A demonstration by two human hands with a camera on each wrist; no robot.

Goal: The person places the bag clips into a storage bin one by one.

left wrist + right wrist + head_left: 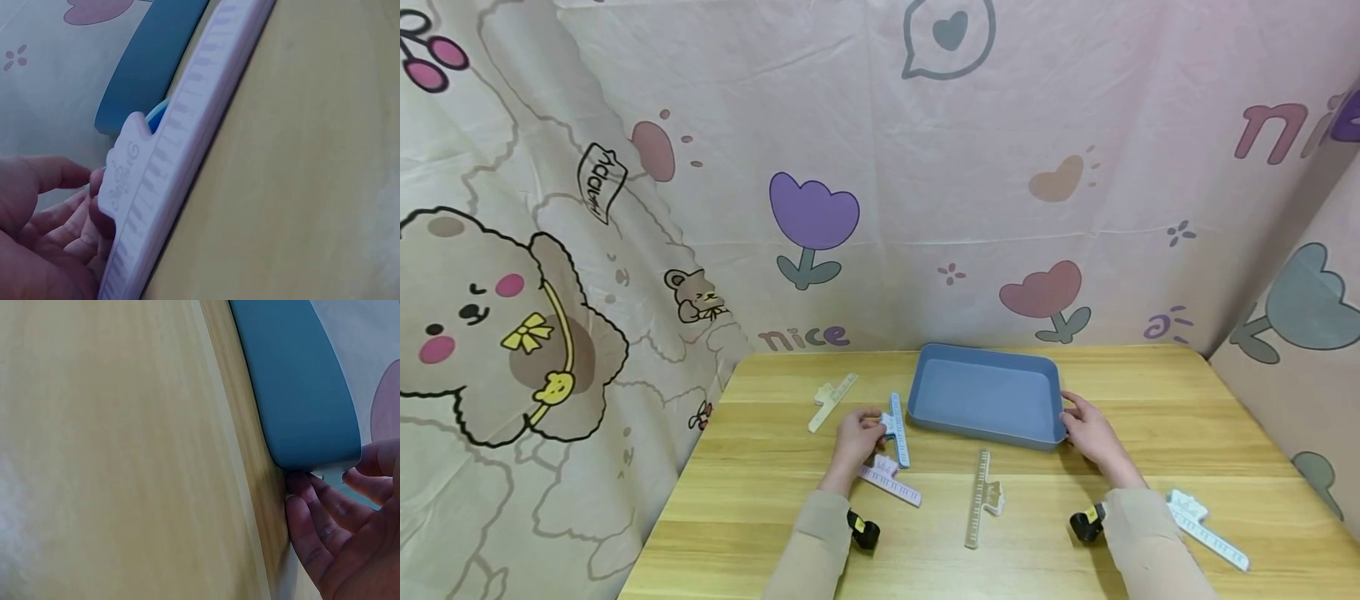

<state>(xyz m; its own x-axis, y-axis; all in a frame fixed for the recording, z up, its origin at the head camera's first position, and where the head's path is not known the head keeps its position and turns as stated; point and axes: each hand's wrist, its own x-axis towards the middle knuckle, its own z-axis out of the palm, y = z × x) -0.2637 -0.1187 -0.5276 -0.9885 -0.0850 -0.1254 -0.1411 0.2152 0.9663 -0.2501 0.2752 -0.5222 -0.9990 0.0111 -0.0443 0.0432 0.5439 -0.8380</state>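
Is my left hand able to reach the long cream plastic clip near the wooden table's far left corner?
Probably yes: only bare tabletop separates your left hand from the cream clip, though it may need to release the long blue plastic clip first.

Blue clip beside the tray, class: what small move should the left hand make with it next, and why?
Probably raise the blue clip and carry it rightward over the tray's left rim: the left hand pinches its handle, the tray is just to its right, and the right hand touches the tray's right side, perhaps steadying it.
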